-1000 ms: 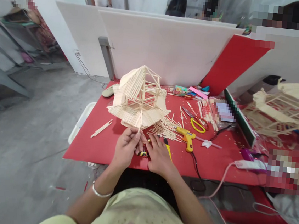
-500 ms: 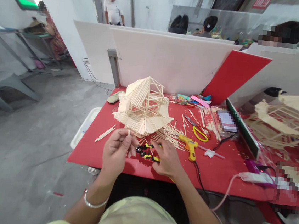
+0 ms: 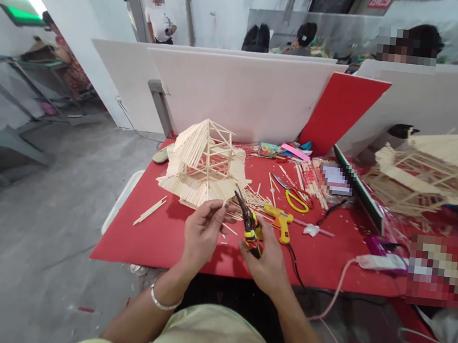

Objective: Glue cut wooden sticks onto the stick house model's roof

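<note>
Wooden stick house [image 3: 205, 161] sits on the red desk [image 3: 152, 240]. Just in front of it is the L hand [image 3: 201, 234] — grip pinched shut on a short stick [image 3: 224, 206], held above the desk. R hand [image 3: 269, 259], front-right of the house, has its grip closed round the cutters [image 3: 249, 224] by the yellow-black handles — tips slant up twd the house. Glue gun [image 3: 279, 218] & scissors [image 3: 296, 199] lie right of the house, w/ loose sticks [image 3: 257, 196] nearer it.

The left hand [image 3: 202, 233] pinches a short thin wooden stick [image 3: 224, 205] at its fingertips; the right hand [image 3: 269, 259] grips yellow-and-black-handled pliers [image 3: 248, 222], tips raised. Both hover over the red tabletop [image 3: 157, 235], near a pale stick-built model house [image 3: 204, 162].
</note>
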`<state>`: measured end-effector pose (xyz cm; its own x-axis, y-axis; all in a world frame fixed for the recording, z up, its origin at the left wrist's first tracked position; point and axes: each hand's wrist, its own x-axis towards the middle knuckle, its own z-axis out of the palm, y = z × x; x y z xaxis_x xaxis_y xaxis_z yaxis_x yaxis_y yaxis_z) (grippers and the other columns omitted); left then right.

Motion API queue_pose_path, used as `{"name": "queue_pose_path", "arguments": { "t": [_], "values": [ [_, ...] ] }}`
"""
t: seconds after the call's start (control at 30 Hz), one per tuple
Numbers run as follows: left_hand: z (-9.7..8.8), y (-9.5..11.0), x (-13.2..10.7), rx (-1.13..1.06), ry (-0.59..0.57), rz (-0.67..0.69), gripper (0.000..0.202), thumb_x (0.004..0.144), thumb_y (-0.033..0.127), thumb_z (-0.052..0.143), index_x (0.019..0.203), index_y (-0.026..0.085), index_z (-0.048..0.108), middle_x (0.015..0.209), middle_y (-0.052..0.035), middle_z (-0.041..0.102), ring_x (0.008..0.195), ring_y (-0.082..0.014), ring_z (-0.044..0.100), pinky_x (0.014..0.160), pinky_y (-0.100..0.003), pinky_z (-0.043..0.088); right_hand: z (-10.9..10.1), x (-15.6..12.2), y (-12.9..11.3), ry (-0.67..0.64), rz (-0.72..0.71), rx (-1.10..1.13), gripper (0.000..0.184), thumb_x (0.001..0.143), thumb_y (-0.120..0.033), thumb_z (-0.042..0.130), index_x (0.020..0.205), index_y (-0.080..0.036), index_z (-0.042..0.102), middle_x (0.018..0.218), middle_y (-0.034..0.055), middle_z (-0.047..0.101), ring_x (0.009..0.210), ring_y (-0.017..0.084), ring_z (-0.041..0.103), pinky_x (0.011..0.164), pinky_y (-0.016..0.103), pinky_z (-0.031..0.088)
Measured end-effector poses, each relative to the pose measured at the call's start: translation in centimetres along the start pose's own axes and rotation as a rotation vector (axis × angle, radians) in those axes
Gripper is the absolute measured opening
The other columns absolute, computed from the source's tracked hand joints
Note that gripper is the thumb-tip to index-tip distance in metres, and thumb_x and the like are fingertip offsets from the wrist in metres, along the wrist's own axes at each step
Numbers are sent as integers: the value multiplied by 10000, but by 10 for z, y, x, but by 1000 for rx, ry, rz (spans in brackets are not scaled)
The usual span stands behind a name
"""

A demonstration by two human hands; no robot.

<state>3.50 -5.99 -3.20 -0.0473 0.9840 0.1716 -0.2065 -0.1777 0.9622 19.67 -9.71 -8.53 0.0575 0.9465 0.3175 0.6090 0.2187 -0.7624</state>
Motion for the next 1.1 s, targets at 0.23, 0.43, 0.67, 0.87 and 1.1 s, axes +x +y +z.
{"name": "queue_pose_path", "arguments": {
  "t": [0.23,0.43,0.67,0.87,1.1],
  "values": [
    [22,-13,5,120,24,64,196,881,335,633,998,198,711,872,-53,713,721,-184,686,595,-273,586,-3,7,6,36,-71,-173,713,825,-282,574,1472,-191,288,1386,175,476,1317,333,430,1066,548,398],
    [40,-22,15,204,39,146,159,890,295,606,915,199,729,823,-36,684,676,-158,643,623,-255,563,-10,14,12,43,-56,-257,769,798,-234,549,1498,-175,236,1371,188,462,1319,349,413,1050,570,397],
    [54,-28,23,252,31,182,156,897,280,588,888,206,725,817,-41,671,697,-163,624,667,-263,544,-15,18,24,26,-32,-271,769,806,-229,532,1507,-173,222,1383,199,463,1330,355,409,1051,589,392],
    [60,-30,29,301,39,218,168,893,293,593,805,209,708,723,-26,634,652,-158,588,649,-259,502,-16,21,30,-13,-44,-216,791,780,-197,528,1512,-189,229,1396,179,464,1348,343,404,1056,552,417],
    [63,-40,32,361,19,251,189,908,272,580,815,217,734,718,-27,641,638,-153,552,641,-258,452,-8,19,38,-62,34,-147,761,754,-181,534,1478,-202,299,1424,148,483,1347,307,438,1095,528,405]
  ]
}}
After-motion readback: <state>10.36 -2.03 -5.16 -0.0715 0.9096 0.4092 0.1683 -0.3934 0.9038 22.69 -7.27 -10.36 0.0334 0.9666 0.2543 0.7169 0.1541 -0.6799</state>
